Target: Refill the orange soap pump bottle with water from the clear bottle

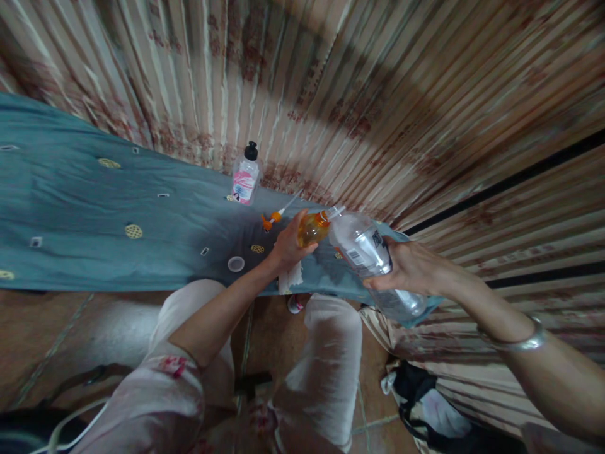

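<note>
Clear bottle, barcoded label, lettering illegible; right fingers grip it; left fingers grip amber bottle.

the left hand holds a small amber bottle, tilted, and the right hand grips a large clear bottle, also tilted. their necks come together, but it is not clear if they touch. on the blue-green cloth lie an orange pump, a white round cap and a white paper. a black-capped bottle stands near the striped curtain. the right wrist wears a silver bangle.
</note>
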A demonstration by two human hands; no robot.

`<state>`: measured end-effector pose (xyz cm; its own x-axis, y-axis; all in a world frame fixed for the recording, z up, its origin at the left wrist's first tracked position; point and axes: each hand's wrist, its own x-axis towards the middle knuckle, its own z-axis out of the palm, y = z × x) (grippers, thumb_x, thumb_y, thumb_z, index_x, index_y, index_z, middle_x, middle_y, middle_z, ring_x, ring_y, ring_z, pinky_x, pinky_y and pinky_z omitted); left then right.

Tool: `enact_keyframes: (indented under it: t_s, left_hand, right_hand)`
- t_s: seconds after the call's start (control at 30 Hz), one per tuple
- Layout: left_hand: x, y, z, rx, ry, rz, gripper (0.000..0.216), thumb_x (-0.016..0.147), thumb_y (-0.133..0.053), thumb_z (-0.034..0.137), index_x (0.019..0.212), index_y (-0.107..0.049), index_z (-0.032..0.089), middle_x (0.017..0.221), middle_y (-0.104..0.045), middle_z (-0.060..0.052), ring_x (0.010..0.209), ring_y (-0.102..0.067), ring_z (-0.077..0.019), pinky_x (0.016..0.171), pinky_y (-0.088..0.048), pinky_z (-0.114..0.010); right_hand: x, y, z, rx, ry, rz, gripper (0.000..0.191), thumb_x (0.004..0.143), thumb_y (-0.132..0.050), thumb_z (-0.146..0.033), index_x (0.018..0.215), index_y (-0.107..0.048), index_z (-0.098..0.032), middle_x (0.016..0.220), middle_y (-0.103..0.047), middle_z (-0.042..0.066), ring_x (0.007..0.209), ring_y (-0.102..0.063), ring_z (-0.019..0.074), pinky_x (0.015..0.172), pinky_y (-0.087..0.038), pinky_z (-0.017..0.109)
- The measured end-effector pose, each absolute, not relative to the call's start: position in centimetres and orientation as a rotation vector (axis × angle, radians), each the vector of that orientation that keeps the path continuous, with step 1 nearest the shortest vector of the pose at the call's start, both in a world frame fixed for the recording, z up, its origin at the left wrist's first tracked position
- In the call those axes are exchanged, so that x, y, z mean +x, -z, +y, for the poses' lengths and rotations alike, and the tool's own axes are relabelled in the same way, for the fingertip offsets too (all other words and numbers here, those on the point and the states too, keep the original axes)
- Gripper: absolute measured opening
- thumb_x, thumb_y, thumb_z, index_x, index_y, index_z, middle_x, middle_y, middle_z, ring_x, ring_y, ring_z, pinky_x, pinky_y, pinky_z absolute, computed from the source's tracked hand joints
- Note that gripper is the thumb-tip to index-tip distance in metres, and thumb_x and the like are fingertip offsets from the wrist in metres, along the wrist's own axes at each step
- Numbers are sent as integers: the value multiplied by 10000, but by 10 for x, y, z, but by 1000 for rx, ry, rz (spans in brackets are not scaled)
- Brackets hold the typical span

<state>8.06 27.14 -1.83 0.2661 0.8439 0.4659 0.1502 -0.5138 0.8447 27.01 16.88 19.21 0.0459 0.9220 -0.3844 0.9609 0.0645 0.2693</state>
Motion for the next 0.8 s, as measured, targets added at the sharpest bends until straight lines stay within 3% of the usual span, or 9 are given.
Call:
enact_keyframes:
  t_s: [0.27,0.8]
  left_hand:
    - [81,15,270,1846,-1254,926,844,733,-769,208,1483,-383,181,1404,-631,-159,1244,-663,-309,1051,-539,-454]
    - [81,16,270,1860,-1267,937,874,731,-773,223,1504,-365,221,1389,-641,-130,1202,-680,-303,1034,-545,-451]
  right_hand:
    - [273,-191,169,1875,145,1902,685,729,-671,-700,1119,-636,-137,869,-738,124,772,-708,308,629,-467,356]
    - [273,-191,169,1884,130,1928,634,716,-684,-702,1042,-650,-159,779,-726,104,723,-697,314,594,-456,364]
